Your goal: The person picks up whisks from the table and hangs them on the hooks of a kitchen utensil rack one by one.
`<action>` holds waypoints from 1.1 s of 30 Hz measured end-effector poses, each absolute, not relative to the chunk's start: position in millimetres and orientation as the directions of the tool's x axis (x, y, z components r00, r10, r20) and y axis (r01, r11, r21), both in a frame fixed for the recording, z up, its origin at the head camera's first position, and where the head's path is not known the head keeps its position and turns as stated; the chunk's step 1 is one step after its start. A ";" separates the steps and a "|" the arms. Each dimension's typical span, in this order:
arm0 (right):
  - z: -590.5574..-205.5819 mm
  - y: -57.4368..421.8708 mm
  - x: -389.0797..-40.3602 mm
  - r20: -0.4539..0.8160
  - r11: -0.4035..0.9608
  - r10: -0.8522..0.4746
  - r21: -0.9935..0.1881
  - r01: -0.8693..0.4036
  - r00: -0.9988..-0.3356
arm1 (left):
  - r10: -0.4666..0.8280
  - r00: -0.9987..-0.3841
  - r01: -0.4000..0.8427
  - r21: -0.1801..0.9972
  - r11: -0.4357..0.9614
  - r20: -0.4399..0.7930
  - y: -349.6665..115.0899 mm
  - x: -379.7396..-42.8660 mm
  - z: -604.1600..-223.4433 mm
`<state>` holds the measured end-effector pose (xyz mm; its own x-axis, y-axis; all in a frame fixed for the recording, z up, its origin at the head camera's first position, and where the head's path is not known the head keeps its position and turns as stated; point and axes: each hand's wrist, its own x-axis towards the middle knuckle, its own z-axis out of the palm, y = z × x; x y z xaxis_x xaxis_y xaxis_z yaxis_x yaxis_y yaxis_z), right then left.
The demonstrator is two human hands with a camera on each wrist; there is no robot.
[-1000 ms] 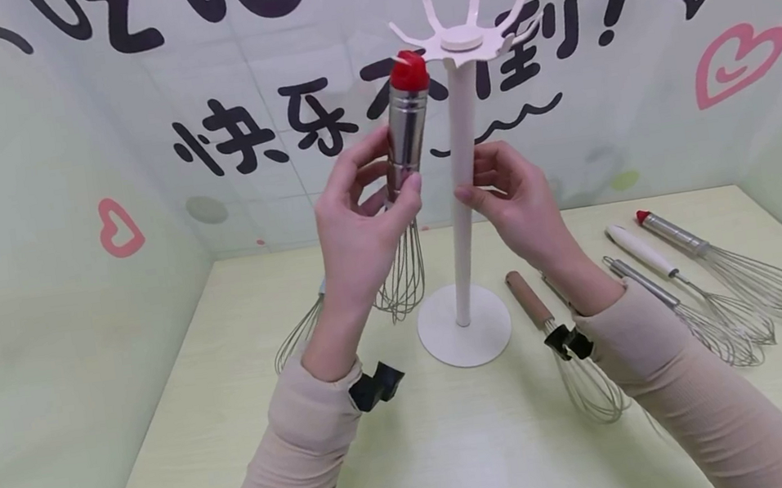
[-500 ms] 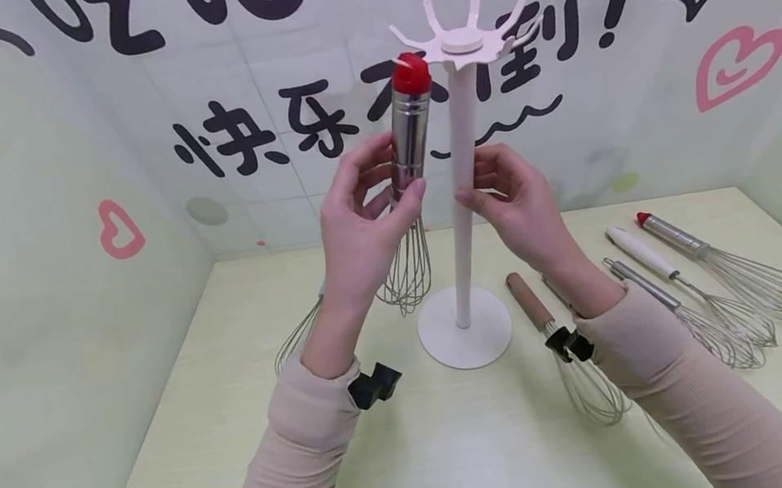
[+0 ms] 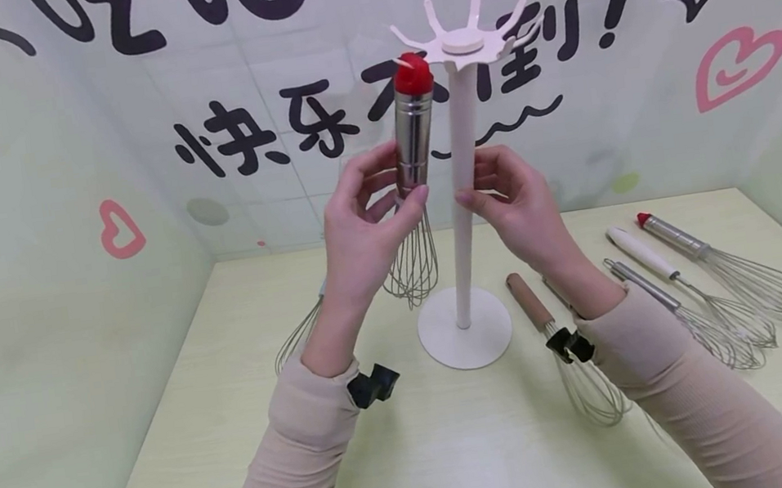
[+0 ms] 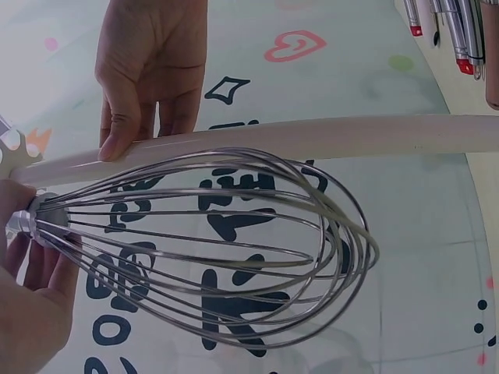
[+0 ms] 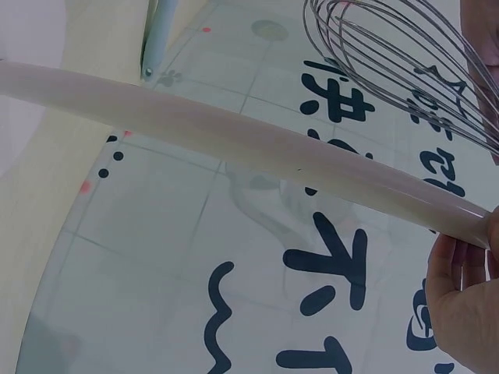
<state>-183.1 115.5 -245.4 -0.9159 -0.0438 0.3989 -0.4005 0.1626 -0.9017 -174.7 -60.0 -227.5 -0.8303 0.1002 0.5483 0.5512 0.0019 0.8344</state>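
In the head view my left hand (image 3: pixel 367 235) holds a steel whisk (image 3: pixel 415 129) by the lower handle, between thumb and fingers. Its red end cap points up and its wire loops (image 4: pixel 226 249) hang down. A white prong tip shows at the red cap; whether it bears the whisk I cannot tell. My right hand (image 3: pixel 520 198) pinches the pole of a white hanging stand (image 3: pixel 465 176) about halfway up. The stand is upright, with a ring of upturned prongs (image 3: pixel 464 40) on top and a round base (image 3: pixel 467 345) on the table.
Right of the stand lie a brown-handled whisk (image 3: pixel 530 300), a steel whisk (image 3: pixel 641 283), a white-handled whisk (image 3: pixel 640 251) and a red-tipped whisk (image 3: pixel 679 233). Another whisk (image 3: pixel 300 338), partly behind my left arm, lies at left. A printed backdrop (image 3: pixel 322 55) stands behind.
My left hand has shifted slightly right and down along with the whisk, whose wire loops have swung right, nearer the pole. My right hand stays on the pole.
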 end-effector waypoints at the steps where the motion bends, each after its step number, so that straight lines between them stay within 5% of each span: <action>1: -245.6 115.7 -183.2 0.400 0.162 -0.044 -0.901 -0.402 -0.915 | 0.102 -0.831 0.550 0.835 0.003 0.547 -60.1 -174.8 -227.6; 33: -247.3 124.4 -184.0 0.330 0.100 -0.138 -0.934 -0.344 -0.934 | 0.133 -0.856 0.504 0.863 -0.004 0.500 -66.5 -174.4 -233.3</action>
<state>-184.0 124.4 -247.3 -0.9340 -0.1380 0.3295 -0.3441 0.0997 -0.9336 -174.4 -66.5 -233.3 -0.8555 0.1334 0.5003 0.5044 -0.0039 0.8635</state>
